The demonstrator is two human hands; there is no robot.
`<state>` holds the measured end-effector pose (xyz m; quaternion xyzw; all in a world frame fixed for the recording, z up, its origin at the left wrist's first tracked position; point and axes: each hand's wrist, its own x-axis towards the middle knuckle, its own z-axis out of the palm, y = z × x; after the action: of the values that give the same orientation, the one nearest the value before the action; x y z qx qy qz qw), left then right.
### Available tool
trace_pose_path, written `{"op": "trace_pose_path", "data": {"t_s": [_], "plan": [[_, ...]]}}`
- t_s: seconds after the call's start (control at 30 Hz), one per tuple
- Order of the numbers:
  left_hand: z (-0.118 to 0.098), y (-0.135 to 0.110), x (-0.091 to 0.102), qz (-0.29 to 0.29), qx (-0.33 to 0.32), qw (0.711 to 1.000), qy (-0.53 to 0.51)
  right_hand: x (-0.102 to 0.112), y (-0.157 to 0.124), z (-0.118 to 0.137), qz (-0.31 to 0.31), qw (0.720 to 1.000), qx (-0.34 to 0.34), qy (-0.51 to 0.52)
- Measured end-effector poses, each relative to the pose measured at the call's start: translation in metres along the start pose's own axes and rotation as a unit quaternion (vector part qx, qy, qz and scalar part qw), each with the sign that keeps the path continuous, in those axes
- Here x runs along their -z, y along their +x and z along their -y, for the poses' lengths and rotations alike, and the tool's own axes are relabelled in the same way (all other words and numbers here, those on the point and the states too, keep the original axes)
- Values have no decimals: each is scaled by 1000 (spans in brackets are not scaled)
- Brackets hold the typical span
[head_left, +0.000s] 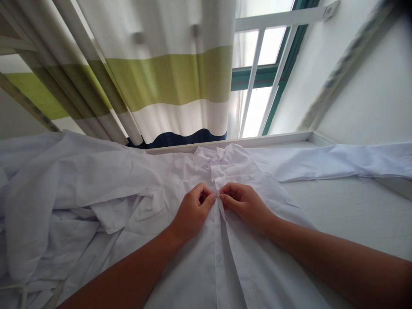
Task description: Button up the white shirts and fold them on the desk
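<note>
A white button-up shirt lies spread out before me, its collar at the far end and one sleeve stretched to the right. My left hand pinches the left edge of the front opening a little below the collar. Facing it, my right hand pinches the right front edge, fingertips almost touching those of the left. Below the hands the two front edges part, and a small button shows on the left one. Whether a button sits between my fingers is hidden.
More crumpled white cloth is heaped on the left. The shirt rests on a pale wooden surface with a raised ledge at the back. Beyond stand a striped curtain, white bars and a green-framed window.
</note>
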<state>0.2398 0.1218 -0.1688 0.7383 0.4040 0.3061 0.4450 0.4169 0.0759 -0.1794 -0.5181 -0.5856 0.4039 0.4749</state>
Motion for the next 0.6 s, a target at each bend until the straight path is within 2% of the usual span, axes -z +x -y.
{"op": "trace_pose_path", "data": {"t_s": [0.27,0.6], "plan": [[0,0,-1,-3,-1,1000,-4,0,0,0,-4,1000,2,5],[-1,1,-1,7,7,1000,-20,-1,-3,1,25,999,3,31]]}}
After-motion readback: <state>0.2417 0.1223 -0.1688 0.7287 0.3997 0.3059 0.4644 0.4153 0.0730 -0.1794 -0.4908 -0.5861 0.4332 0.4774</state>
